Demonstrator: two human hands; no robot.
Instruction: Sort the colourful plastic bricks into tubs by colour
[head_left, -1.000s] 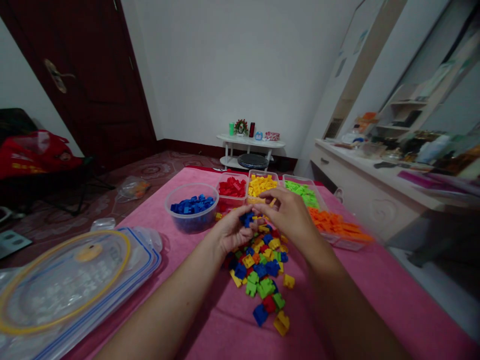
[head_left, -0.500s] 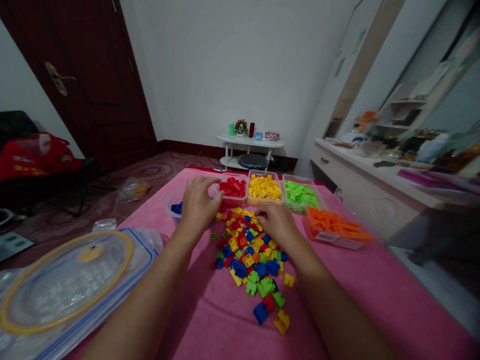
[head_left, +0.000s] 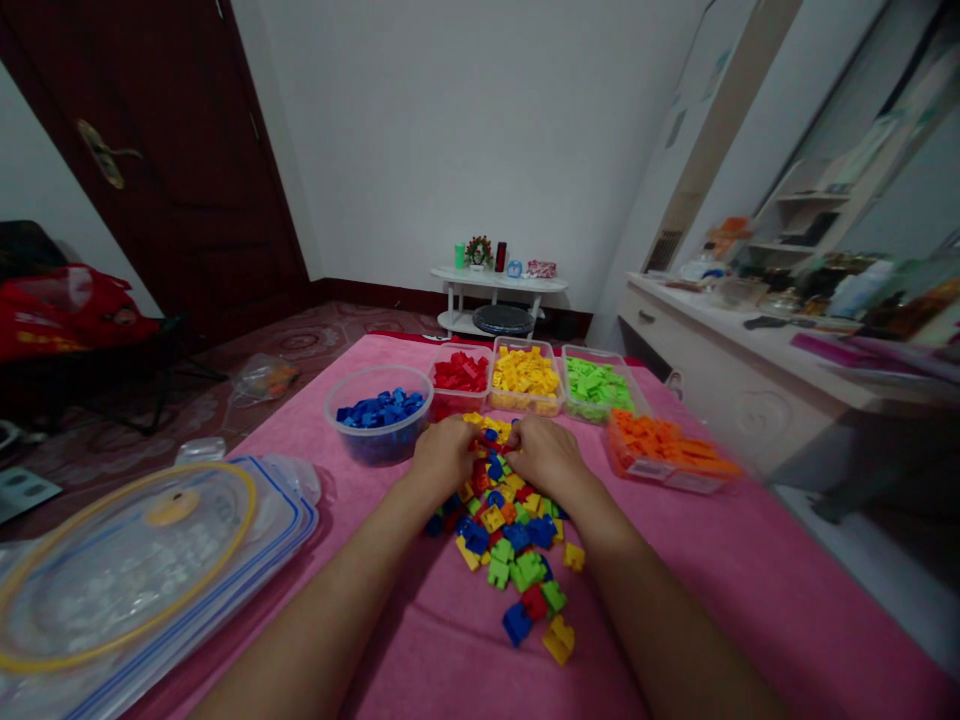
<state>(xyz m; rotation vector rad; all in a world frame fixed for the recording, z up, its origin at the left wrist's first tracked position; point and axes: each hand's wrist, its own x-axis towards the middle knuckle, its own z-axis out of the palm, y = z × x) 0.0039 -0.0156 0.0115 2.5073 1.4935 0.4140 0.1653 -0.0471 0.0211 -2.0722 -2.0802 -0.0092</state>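
A loose pile of building blocks (head_left: 517, 540) in red, blue, yellow, green and orange lies on the pink cloth in front of me. At the far part of the pile, my left hand (head_left: 448, 452) reaches in from the left with curled fingers. My right hand (head_left: 546, 450) faces it from the right, fingers also curled and thumb pointing inward. Small red and blue blocks show between the two hands, but the fingertips are partly hidden, so what each one pinches is unclear. Just left of my left hand stands a round clear tub (head_left: 379, 440) of blue blocks.
Behind the pile stand clear boxes of red (head_left: 459, 400), yellow (head_left: 525, 402) and green blocks (head_left: 600, 408). A box of orange blocks (head_left: 675, 480) is at the right. Stacked clear lids (head_left: 247, 590) lie at the left. A white dresser (head_left: 720, 370) runs along the right.
My left hand has moved from over the blue tub down and right to the pile, uncovering the tub. My right hand stays at the pile, shifted slightly, thumb now turned inward.
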